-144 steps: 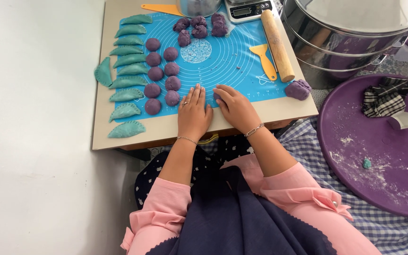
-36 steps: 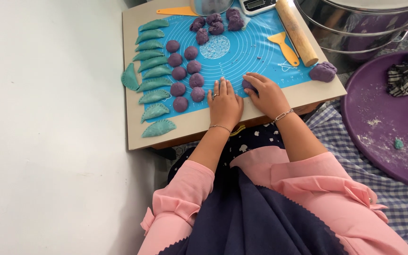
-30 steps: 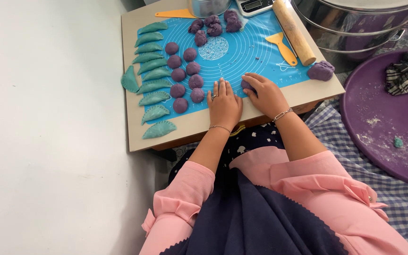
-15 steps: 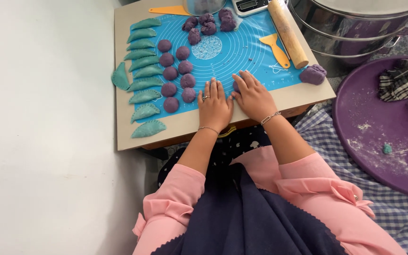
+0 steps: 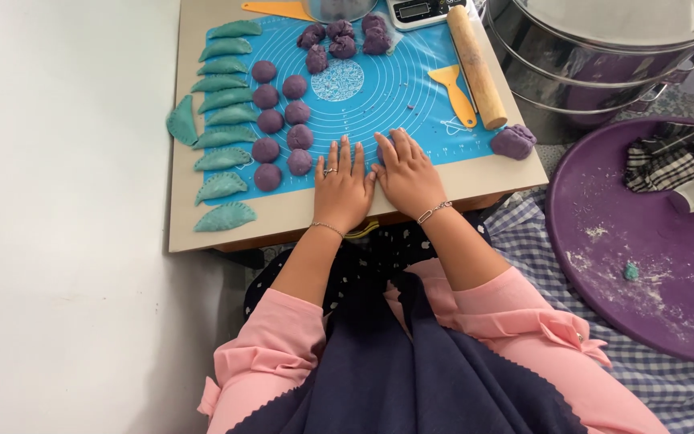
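Observation:
My left hand [image 5: 343, 183] and my right hand [image 5: 406, 170] lie flat, palms down, side by side on the near edge of a blue silicone mat [image 5: 379, 80] spread over a low beige table [image 5: 283, 221]. A bit of purple shows at my right fingertips. Neither hand grips anything. Left of my hands, several purple dough balls [image 5: 283, 120] sit in two columns. Further left, several teal folded dumplings [image 5: 222, 128] lie in a column. More purple lumps [image 5: 339, 40] sit at the mat's far edge.
A wooden rolling pin [image 5: 475, 64] and a yellow scraper [image 5: 458, 92] lie on the mat's right side, a purple dough lump [image 5: 512, 141] beside them. A steel steamer pot [image 5: 604, 56] stands at right. A round purple tray [image 5: 652, 241] holds a checked cloth [image 5: 664, 165].
Both hands have stayed flat on the mat's near edge. Only the camera view has shifted slightly.

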